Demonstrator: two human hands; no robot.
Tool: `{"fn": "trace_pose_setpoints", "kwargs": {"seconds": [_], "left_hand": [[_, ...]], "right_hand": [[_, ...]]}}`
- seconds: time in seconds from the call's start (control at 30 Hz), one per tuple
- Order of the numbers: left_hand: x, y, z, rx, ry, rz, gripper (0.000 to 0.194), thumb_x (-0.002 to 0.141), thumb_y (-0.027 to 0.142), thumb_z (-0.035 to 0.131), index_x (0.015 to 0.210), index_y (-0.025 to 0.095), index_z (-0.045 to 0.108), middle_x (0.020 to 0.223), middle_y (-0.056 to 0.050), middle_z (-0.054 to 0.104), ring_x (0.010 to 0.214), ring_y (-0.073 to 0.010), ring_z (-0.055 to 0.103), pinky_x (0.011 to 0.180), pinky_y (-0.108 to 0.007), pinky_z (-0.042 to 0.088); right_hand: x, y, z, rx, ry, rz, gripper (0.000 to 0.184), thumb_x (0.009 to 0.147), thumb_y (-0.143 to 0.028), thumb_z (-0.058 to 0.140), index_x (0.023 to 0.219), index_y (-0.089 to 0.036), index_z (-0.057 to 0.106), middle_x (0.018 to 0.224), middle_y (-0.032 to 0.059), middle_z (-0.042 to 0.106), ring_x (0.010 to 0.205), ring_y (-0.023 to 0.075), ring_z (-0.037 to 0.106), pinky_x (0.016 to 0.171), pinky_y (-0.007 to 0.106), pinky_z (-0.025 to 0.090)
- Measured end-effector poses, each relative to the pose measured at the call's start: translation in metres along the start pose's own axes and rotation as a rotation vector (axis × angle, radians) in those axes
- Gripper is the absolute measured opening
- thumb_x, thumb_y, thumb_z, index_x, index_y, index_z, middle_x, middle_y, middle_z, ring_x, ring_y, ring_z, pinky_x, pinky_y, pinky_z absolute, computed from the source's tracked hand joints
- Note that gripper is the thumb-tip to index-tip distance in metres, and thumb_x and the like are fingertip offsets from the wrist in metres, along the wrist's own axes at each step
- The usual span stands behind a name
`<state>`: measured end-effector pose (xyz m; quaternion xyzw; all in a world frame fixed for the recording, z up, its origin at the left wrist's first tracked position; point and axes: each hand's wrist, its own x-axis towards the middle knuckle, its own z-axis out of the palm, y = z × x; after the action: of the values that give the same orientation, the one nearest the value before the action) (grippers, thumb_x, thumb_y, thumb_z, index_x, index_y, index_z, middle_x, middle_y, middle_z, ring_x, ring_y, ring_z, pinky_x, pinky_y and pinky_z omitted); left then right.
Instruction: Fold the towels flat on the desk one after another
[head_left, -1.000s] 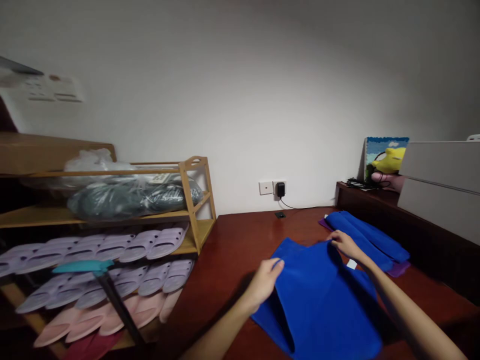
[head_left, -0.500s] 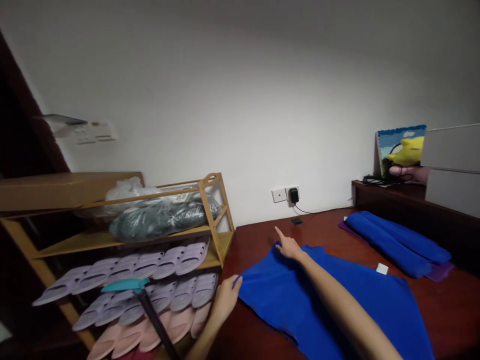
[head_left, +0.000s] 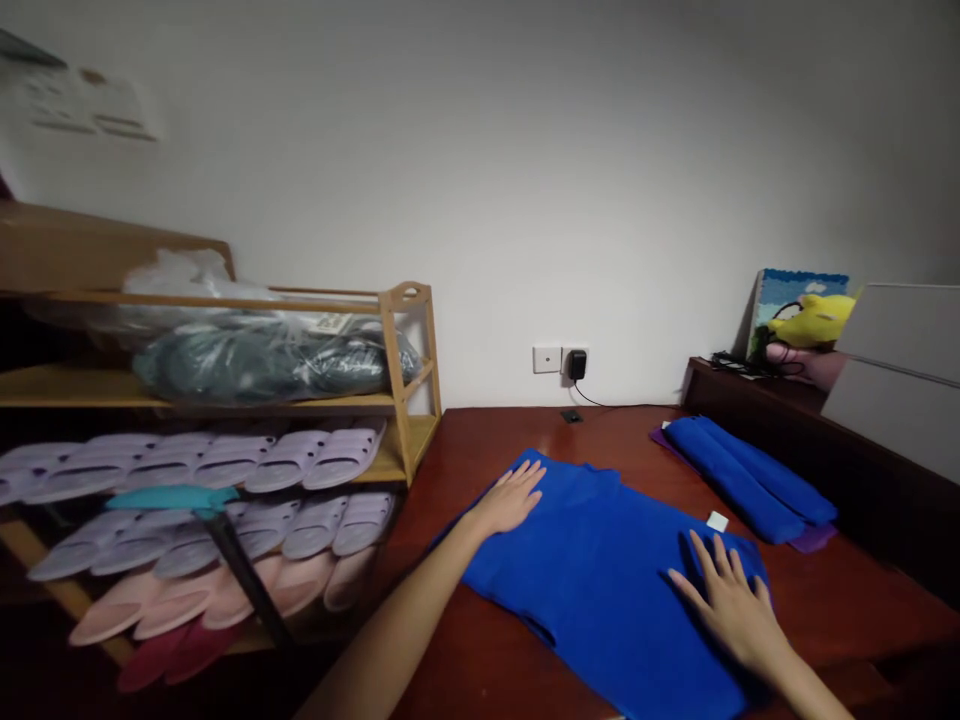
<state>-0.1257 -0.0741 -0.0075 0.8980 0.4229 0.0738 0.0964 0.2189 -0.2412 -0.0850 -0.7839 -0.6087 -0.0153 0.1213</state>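
Observation:
A blue garment (head_left: pixel 600 560), which looks like a shirt, lies spread over the dark red wooden table (head_left: pixel 480 440). My left hand (head_left: pixel 511 497) rests flat on its far left part, fingers stretched out. Above the garment's right side is my right hand (head_left: pixel 733 605), its fingers spread and casting a shadow on the cloth; whether it touches I cannot tell. A small white tag (head_left: pixel 717 521) shows at the garment's upper right edge. Farther right lies a folded blue garment (head_left: pixel 739 480) on top of a purple cloth (head_left: pixel 817 538).
On the left stands a wooden shoe rack (head_left: pixel 396 380) with rows of slippers (head_left: pixel 289 455) and plastic-wrapped bundles (head_left: pixel 262 355). A black plug (head_left: pixel 577 364) sits in the wall socket. A raised dark ledge (head_left: pixel 701 378) at right carries a yellow plush toy (head_left: pixel 814 320) and grey boxes (head_left: pixel 904 350).
My left hand has let go of the garment's left corner and now lies flat farther in. My right hand has swung from the far edge to the right side. The view has shifted.

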Motion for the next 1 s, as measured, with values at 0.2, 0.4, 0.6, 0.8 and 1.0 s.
{"fn": "trace_pose_setpoints", "kwargs": {"seconds": [0.2,0.4,0.6,0.8,1.0], "left_hand": [[-0.010,-0.013,0.015,0.003,-0.072,-0.085,0.065,0.093,0.055,0.024,0.146,0.017,0.024,0.153,-0.012,0.012,0.141,-0.0232,0.007,0.112,-0.046,0.008],[-0.094,-0.016,0.014,0.116,-0.043,-0.346,0.070,0.091,0.057,0.025,0.146,0.016,0.022,0.152,-0.010,0.011,0.140,-0.0246,0.008,0.112,-0.043,0.013],[-0.153,-0.026,0.019,0.274,0.061,-0.547,0.065,0.090,0.051,0.029,0.144,0.015,0.029,0.151,-0.010,0.020,0.139,-0.0253,0.019,0.110,-0.046,0.019],[-0.166,-0.042,0.020,0.257,0.102,-0.537,0.062,0.089,0.051,0.030,0.143,0.019,0.033,0.150,-0.008,0.025,0.138,-0.0251,0.022,0.109,-0.049,0.020],[-0.169,-0.049,0.020,0.218,0.112,-0.530,0.065,0.089,0.054,0.032,0.144,0.020,0.031,0.151,-0.008,0.023,0.139,-0.0237,0.021,0.108,-0.046,0.024]], "right_hand": [[-0.001,0.014,-0.007,-0.002,-0.050,-0.036,0.082,0.078,-0.076,0.029,0.145,-0.028,0.026,0.152,0.0073,0.022,0.140,0.0312,0.009,0.110,0.056,0.016],[0.036,0.053,-0.031,0.152,-0.185,-0.383,0.069,0.084,-0.066,0.036,0.145,-0.036,0.022,0.152,-0.0011,0.016,0.140,0.0265,0.011,0.113,0.052,0.013],[0.083,0.069,-0.031,0.190,-0.138,-0.399,0.064,0.088,-0.063,0.030,0.145,-0.034,0.023,0.152,-0.0007,0.019,0.139,0.0238,0.019,0.113,0.048,0.020],[0.111,0.094,-0.020,0.187,-0.118,-0.316,0.067,0.085,-0.067,0.031,0.143,-0.032,0.031,0.151,0.0013,0.022,0.138,0.0247,0.023,0.112,0.048,0.023],[0.130,0.127,-0.017,0.315,-0.063,-0.170,0.070,0.084,-0.068,0.029,0.142,-0.029,0.032,0.149,0.0022,0.029,0.134,0.0263,0.032,0.111,0.044,0.027]]}}
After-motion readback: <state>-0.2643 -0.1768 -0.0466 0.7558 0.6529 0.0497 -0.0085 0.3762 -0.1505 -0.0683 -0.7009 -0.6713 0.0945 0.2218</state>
